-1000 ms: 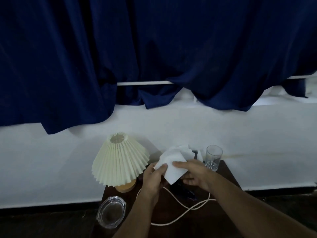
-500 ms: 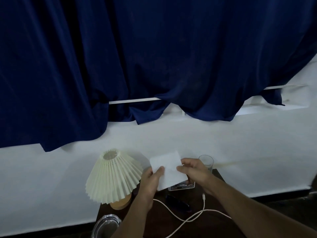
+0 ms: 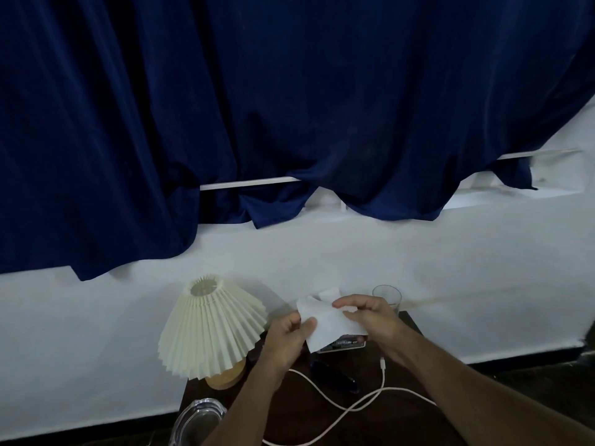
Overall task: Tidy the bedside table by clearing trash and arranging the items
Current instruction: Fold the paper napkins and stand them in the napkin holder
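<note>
A white paper tissue [image 3: 325,328] is held above the dark wooden bedside table [image 3: 415,410]. My left hand [image 3: 288,338] pinches its lower left edge and my right hand [image 3: 370,320] grips its upper right side, folding it. Under the tissue lies a small flat card or packet [image 3: 343,346]. A dark case-like object [image 3: 335,376] and a white charging cable [image 3: 360,402] lie on the tabletop.
A cream pleated lamp [image 3: 212,329] on a wooden base stands at the table's left. A clear drinking glass [image 3: 388,296] is at the back right, a glass ashtray [image 3: 196,421] at the front left. White wall and dark blue curtain [image 3: 289,107] rise behind.
The view tilted upward, so the table sank in frame. The tissue went from crumpled to a flat sheet, and now my right hand bends its top edge over.
</note>
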Motion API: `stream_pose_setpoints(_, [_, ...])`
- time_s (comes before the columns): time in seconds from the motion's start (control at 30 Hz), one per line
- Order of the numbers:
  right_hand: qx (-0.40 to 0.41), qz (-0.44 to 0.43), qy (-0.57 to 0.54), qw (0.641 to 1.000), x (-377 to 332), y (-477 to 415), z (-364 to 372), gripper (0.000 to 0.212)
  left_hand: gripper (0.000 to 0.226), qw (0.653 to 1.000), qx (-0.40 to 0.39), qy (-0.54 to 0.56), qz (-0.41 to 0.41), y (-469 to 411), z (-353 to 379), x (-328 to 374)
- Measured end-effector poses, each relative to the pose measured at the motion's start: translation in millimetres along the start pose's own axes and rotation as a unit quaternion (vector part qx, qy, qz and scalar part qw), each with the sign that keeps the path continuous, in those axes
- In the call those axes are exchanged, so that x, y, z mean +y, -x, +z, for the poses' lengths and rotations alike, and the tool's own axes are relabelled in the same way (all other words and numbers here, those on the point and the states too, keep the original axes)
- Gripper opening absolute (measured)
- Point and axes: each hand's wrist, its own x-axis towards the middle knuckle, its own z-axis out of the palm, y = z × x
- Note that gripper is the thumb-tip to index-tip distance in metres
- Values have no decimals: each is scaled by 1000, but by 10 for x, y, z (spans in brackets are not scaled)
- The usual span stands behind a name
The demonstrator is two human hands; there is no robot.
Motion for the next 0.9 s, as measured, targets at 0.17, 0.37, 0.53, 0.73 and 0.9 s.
stream_pose_setpoints(0.17, [-13,-1,32,999,97,-87,-57,35,34,1000,3,0,-16,-63,-64,-2])
stream_pose_setpoints(0.37, [-17,6,44,999,69,-90,-69,33,35,999,10,-14,-44,-116,-78,9])
stream_pose_setpoints(0.53, [-41,4,78,996,-26,-31,-97,23,26,993,6,27,-112,-61,-28,83])
stream_pose_setpoints(0.73, [6,53,13,998,-57,-152,-160,27,12,997,16,-17,-67,-115,72,-36])
stream_pose_setpoints(0.9, [31,125,-10,992,-36,-219,-126,36,7,999,32,-3,-43,-259,179,-158])
